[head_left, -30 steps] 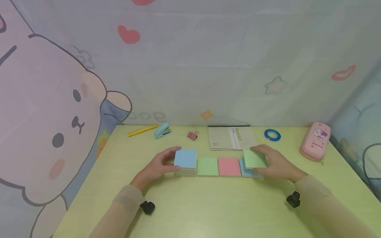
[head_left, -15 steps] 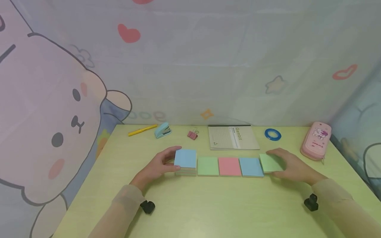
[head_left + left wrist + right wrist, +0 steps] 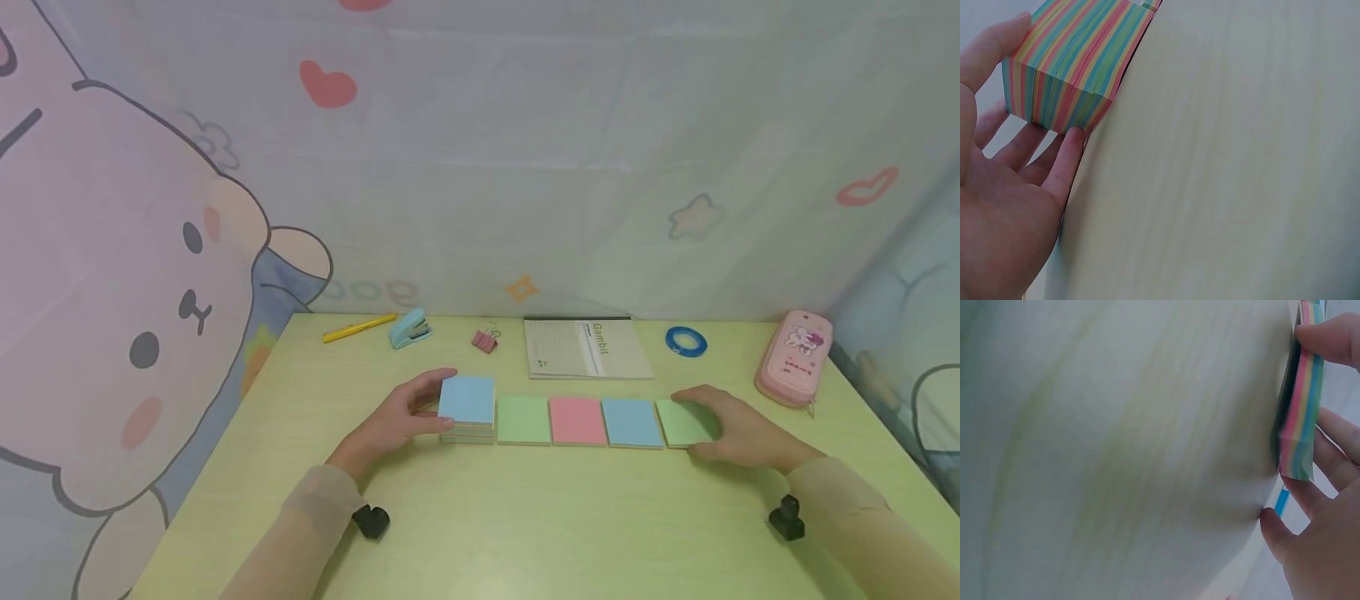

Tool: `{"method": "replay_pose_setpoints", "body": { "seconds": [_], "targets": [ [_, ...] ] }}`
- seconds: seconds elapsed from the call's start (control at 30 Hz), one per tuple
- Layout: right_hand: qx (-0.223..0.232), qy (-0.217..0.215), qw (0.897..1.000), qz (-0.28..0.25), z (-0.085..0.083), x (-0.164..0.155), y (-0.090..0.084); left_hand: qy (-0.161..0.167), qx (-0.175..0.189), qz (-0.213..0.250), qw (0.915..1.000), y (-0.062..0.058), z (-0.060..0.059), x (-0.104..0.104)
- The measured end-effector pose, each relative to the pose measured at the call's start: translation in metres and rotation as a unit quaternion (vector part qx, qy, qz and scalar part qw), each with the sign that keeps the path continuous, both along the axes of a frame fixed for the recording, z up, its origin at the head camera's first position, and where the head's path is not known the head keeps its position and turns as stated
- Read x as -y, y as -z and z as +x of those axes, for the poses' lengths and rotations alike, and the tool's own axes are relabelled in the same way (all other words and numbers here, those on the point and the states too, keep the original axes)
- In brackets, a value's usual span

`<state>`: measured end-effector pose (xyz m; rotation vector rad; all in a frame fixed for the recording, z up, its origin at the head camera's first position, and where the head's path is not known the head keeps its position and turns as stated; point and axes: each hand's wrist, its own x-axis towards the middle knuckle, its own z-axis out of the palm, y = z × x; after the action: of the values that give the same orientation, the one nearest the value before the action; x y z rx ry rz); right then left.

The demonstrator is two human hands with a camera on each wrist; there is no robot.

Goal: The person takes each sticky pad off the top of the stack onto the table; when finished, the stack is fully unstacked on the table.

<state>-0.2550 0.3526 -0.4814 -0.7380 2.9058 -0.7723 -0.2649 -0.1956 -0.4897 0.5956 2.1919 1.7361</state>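
Note:
My left hand (image 3: 397, 421) grips a stack of sticky note pads (image 3: 468, 402), blue on top, at the left end of a row. In the left wrist view, thumb and fingers span the stack's striped sides (image 3: 1072, 69). To its right lie a green pad (image 3: 524, 419), a pink pad (image 3: 578, 420) and a blue pad (image 3: 632, 422), flat and side by side. At the right end, my right hand (image 3: 742, 429) holds another green sticky note pad (image 3: 685, 423) between thumb and fingers. Its thin striped edge (image 3: 1300, 412) shows close to the tabletop in the right wrist view.
Along the back of the table stand a yellow pen (image 3: 360, 328), a light blue stapler (image 3: 410, 329), a pink binder clip (image 3: 485, 340), a notebook (image 3: 588, 350), a blue tape roll (image 3: 686, 342) and a pink pencil case (image 3: 795, 358). A printed curtain (image 3: 480, 167) hangs behind.
My right hand has carried the green pad rightward and down from over the blue pad to the row's right end. My left hand has stayed on the stack.

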Motion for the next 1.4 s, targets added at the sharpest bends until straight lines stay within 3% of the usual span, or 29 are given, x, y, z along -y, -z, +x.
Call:
{"method": "replay_pose_setpoints", "body": {
  "seconds": [0.8,1.07,1.23,1.4],
  "targets": [
    [0.008,-0.010,1.000,0.019,-0.005,0.006,-0.001,0.002,-0.012,0.008,0.9999,-0.001,0.002,0.003],
    [-0.002,-0.014,1.000,0.003,-0.004,0.010,-0.010,0.008,-0.009,0.016,0.9998,0.001,0.001,0.001],
    [-0.020,-0.006,0.999,-0.034,-0.003,0.033,-0.025,0.010,0.004,0.016,0.9998,0.004,-0.001,0.002],
    [-0.025,-0.014,0.997,-0.068,0.001,0.083,-0.044,0.009,0.007,0.013,0.9998,0.003,-0.002,0.002]
  ]
}}
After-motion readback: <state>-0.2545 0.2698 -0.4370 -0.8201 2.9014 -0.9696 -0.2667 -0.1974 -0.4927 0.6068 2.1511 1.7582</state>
